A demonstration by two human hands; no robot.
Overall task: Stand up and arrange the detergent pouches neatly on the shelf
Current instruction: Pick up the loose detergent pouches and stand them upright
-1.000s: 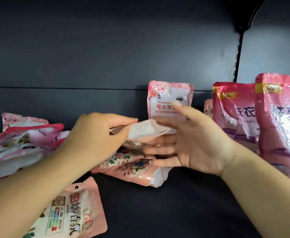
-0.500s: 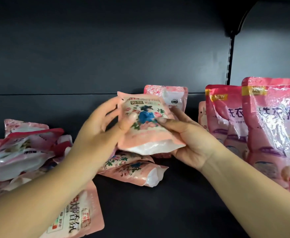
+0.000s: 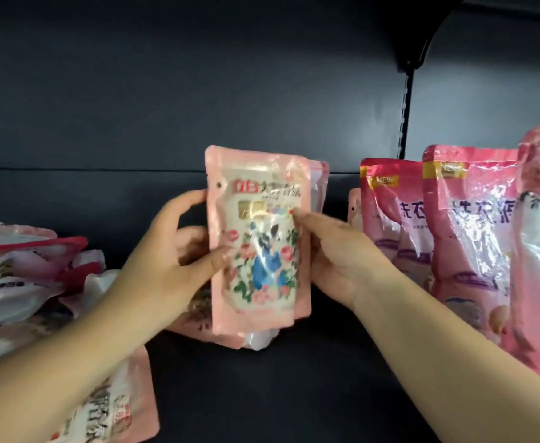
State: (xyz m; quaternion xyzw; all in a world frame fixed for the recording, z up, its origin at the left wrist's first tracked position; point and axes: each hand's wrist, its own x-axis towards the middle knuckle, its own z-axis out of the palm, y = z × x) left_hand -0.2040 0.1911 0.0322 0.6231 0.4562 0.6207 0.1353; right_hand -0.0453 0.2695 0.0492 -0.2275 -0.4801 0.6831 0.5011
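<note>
The left hand (image 3: 169,266) grips the left edge of the floral pouch (image 3: 257,241): its thumb lies across the front, and its fingers curl round behind. The right hand (image 3: 339,257) holds the right edge, with the forefinger stretched over the front near the gold label and the other fingers hidden behind the pouch. The pouch is a flat, glossy pink plastic bag with rounded corners and a picture of roses. It is upright, with its front to the camera, above the dark shelf (image 3: 294,394).

Half a second ago the same pouch was tilted and lower in the two hands; now it is straight and higher.

Just behind the floral pouch a second pink pouch (image 3: 318,187) stands. To the right of it shiny pink pouches (image 3: 466,219) stand in a row. To its left crumpled pouches (image 3: 22,270) lie in a heap, and one more pouch (image 3: 118,407) lies flat at the lower left, under the left forearm.
</note>
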